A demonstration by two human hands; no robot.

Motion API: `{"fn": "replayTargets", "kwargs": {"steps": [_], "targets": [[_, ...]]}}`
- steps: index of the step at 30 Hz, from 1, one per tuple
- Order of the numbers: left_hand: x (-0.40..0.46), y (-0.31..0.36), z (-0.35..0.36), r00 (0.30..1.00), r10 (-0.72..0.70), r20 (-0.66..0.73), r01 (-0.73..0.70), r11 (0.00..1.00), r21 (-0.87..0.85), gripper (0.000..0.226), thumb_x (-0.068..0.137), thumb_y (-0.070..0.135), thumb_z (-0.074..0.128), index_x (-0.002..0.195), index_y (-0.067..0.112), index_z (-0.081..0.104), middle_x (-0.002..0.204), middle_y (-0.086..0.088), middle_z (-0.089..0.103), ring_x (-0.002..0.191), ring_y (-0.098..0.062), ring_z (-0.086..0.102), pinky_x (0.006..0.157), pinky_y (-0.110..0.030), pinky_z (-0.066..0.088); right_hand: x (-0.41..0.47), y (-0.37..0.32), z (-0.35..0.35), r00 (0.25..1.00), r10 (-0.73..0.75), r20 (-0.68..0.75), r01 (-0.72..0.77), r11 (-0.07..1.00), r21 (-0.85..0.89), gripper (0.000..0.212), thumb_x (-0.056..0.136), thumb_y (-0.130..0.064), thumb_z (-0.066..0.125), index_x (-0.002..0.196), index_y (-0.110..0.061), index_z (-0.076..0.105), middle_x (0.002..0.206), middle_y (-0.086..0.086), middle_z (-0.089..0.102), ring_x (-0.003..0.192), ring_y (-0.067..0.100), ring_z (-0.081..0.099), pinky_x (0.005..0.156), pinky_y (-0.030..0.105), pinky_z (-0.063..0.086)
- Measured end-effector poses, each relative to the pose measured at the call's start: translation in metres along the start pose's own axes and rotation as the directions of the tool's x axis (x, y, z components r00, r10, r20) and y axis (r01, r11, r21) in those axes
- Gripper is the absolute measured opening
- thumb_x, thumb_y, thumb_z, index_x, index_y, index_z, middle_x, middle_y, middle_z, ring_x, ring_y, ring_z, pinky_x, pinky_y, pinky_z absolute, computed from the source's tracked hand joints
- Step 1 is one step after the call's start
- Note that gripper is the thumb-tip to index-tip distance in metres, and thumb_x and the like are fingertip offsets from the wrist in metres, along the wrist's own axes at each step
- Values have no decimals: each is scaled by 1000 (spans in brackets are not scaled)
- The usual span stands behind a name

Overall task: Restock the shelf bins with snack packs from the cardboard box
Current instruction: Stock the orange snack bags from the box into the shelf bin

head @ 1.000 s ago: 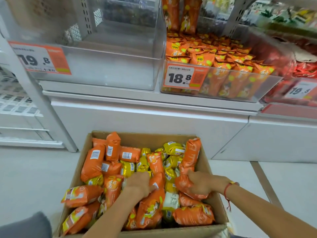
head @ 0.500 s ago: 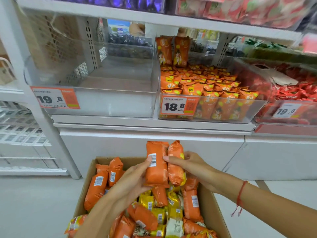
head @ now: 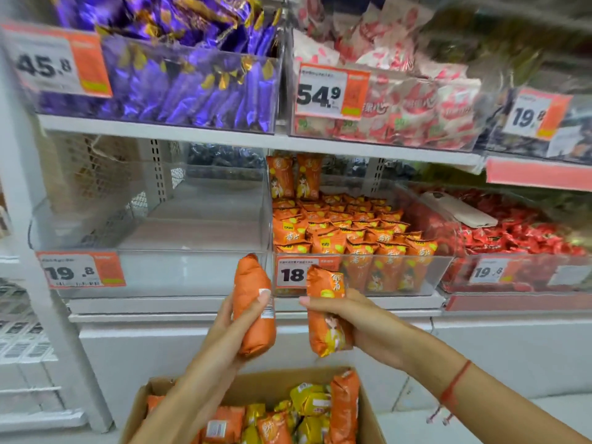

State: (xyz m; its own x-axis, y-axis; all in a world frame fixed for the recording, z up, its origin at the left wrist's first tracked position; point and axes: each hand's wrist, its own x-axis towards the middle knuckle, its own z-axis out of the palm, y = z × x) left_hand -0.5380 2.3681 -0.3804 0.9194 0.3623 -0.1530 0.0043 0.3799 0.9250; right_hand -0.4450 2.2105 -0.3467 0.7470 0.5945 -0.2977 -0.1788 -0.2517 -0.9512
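- Snack packs: I have two orange ones up out of the cardboard box (head: pixel 362 411) now, one per hand, where a second ago both hands were down among the packs in the box.
- My left hand (head: pixel 237 318) is wrapped round the left pack (head: pixel 253 302), thumb across its front near the barcode; the pack stands nearly upright, level with the front lip of the empty bin (head: pixel 153 270).
- My right hand (head: pixel 355 318) is clamped round the right pack (head: pixel 326 312), printed side toward me, held in front of the 18.8 price tag (head: pixel 294 274).
- Half a second ago the two packs were pressed together between my hands just above the box; now they are apart, with a clear gap between them, and higher against the shelf.
- My view has also tilted up: the purple and white bins of the upper shelf are in sight, and only the top of the box shows at the bottom.
- The orange bin (head: pixel 358 270) behind the price tag already holds rows of matching packs, with room at the back.
- My reading: the pick is done and I am in the carry. Next, lift both packs over the clear front wall and set them in with their kind, not into the empty bin beside it.
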Motion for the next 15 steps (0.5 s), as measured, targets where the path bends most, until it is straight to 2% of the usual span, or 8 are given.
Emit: {"fn": "replayTargets", "kwargs": {"steps": [2, 3, 4, 6, 8, 11, 13, 15], "targets": [[9, 21, 6, 1000, 22, 10, -22, 1000, -21, 34, 69, 32, 71, 99, 17, 60, 76, 4, 70, 75, -16, 62, 76, -32, 46, 1, -17, -12, 989, -14, 150, -25, 967, 255, 33, 75, -15, 68, 106, -8, 58, 96, 11, 61, 83, 21, 61, 79, 39, 54], [14, 32, 9, 999, 33, 37, -31, 999, -36, 30, 70, 30, 68, 94, 16, 59, 63, 5, 65, 63, -12, 57, 67, -29, 43, 1, -25, -18, 979, -41, 199, -31, 937, 347, 36, 77, -10, 60, 112, -4, 54, 108, 18, 56, 95, 28, 58, 87, 43, 52], [20, 43, 10, 998, 32, 55, -30, 999, -22, 24, 73, 28, 65, 92, 15, 58, 56, 6, 61, 55, -10, 54, 60, -26, 42, 1, -32, -24, 970, -64, 233, -36, 916, 399, 39, 80, -6, 52, 119, -1, 51, 120, 21, 53, 109, 34, 54, 94, 47, 48], [32, 64, 11, 995, 41, 95, -32, 994, -101, 23, 78, 25, 60, 98, 14, 58, 61, 3, 60, 53, -10, 55, 55, -23, 43, 2, -44, -36, 955, -95, 282, -35, 906, 421, 42, 88, -1, 44, 130, 3, 50, 136, 20, 52, 126, 37, 48, 102, 48, 43], [45, 83, 9, 990, 60, 131, -41, 989, -144, 33, 85, 27, 51, 113, 11, 56, 72, -2, 63, 59, -14, 58, 56, -24, 47, 8, -54, -47, 962, -106, 253, 4, 927, 375, 37, 90, -3, 51, 126, 3, 55, 130, 20, 58, 118, 33, 56, 100, 44, 47], [69, 101, 10, 990, 90, 104, -74, 986, -147, 35, 95, 28, 41, 123, 10, 53, 80, -5, 66, 61, -15, 63, 50, -23, 51, 27, -74, -65, 990, -92, 106, 57, 952, 300, 40, 83, -10, 62, 121, 2, 60, 122, 19, 64, 113, 28, 61, 100, 41, 47], [87, 106, 12, 992, 121, 32, -117, 987, -108, 30, 96, 29, 47, 119, 11, 57, 86, -4, 70, 71, -15, 65, 63, -27, 53, 45, -87, -77, 996, -85, -15, 85, 957, 277, 37, 80, -12, 66, 115, 1, 64, 113, 16, 69, 105, 25, 65, 96, 37, 51], [106, 107, 11, 983, 183, -16, -184, 982, -39, 27, 93, 33, 54, 110, 14, 61, 84, -2, 74, 74, -13, 68, 74, -29, 51, 64, -99, -88, 987, -99, -130, 128, 962, 240, 23, 83, -12, 66, 104, -1, 67, 93, 11, 74, 87, 19, 69, 80, 31, 57]]}}
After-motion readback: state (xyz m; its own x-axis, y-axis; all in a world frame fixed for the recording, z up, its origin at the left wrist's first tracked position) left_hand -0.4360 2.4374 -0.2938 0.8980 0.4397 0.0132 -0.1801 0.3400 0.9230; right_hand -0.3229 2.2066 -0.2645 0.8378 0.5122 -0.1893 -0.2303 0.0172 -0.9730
